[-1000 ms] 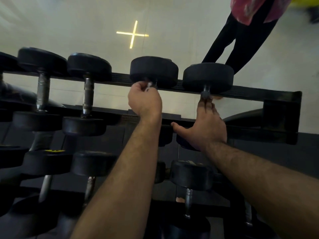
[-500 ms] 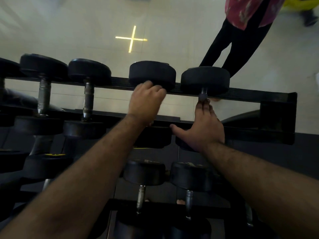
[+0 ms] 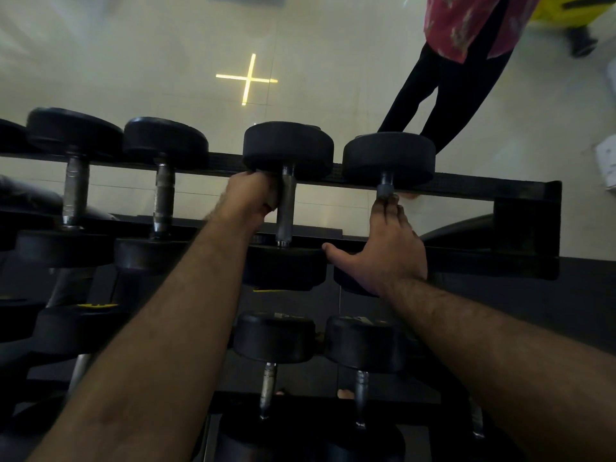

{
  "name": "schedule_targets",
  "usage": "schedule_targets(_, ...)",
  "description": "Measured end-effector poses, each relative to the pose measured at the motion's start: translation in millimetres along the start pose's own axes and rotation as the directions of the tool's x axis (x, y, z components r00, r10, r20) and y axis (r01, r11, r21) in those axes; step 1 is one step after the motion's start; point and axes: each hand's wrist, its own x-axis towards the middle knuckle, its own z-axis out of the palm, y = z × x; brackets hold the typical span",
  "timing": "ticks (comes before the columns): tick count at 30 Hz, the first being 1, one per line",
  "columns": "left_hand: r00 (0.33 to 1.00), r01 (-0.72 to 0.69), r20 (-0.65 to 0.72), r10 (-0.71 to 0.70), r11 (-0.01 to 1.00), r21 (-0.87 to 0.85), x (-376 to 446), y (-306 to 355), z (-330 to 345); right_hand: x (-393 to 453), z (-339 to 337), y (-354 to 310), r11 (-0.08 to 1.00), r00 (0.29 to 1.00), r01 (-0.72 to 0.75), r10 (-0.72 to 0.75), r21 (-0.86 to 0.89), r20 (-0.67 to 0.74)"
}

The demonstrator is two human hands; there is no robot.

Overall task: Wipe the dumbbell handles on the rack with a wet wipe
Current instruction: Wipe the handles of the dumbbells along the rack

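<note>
The rack (image 3: 466, 188) runs across the view with dumbbells laid over its two top rails, and it serves here as the landmark. On its top row, the third dumbbell (image 3: 288, 150) from the left now shows its metal handle (image 3: 286, 208) almost bare; half a second ago the left hand covered that handle from above. The left hand (image 3: 251, 201) now sits on the left side of the handle, just under the far weight, fingers curled against the bar. A pale scrap at the fingertips may be the wet wipe, but it is too small to tell for certain. That shift suggests the stroke has moved round to the bar's side, so this handle is likely mid-wipe, not finished.

At the right end of the rack, the right hand (image 3: 388, 248) has not moved: its fingers lie straight and together along the handle of the last dumbbell (image 3: 388, 160), thumb spread wide toward the near rail, steadying it. The two handles further left on the rack look untouched at present.
</note>
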Motion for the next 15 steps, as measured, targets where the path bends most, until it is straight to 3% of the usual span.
schedule_targets(5, 0.95, 0.119, 0.277, -0.142, 0.988, 0.098, 11.7, -2.8, -19.4, -0.1, 1.1, -1.3, 1.0, 1.0, -0.005, 0.005, 0.006, 0.002)
schedule_targets(6, 0.952, 0.099, 0.271, -0.144, 0.98, 0.173, 12.7, -2.7, -23.6, 0.2, 1.0, -1.5, 1.0, 1.0, -0.004, 0.004, 0.005, 0.004)
schedule_targets(8, 0.993, -0.014, 0.114, -0.026, 0.94, 0.34, 20.5, -2.2, -28.4, 0.7, 0.5, -1.0, 1.0, 1.0, -0.003, 0.003, -0.002, 0.005)
schedule_targets(9, 0.998, -0.058, 0.042, 0.045, 0.931, 0.361, 23.4, -1.5, -26.7, 0.7, 0.2, -0.7, 1.0, 1.0, -0.004, 0.004, -0.004, 0.004)
schedule_targets(11, 0.996, -0.091, 0.044, 0.082, 0.952, 0.291, 20.3, 2.1, -19.0, 0.3, 0.4, -0.4, 1.0, 1.0, -0.004, 0.004, -0.008, 0.002)
schedule_targets(13, 0.972, -0.051, 0.233, -0.012, 0.964, 0.263, 14.6, -4.0, -13.5, -0.2, 0.4, -1.0, 1.0, 1.0, -0.005, 0.005, -0.007, -0.001)
schedule_targets(15, 0.897, -0.062, 0.422, -0.129, 0.91, 0.411, 6.4, -7.8, -22.7, -0.5, -0.3, -2.1, 1.0, 1.0, -0.006, 0.006, -0.005, 0.002)
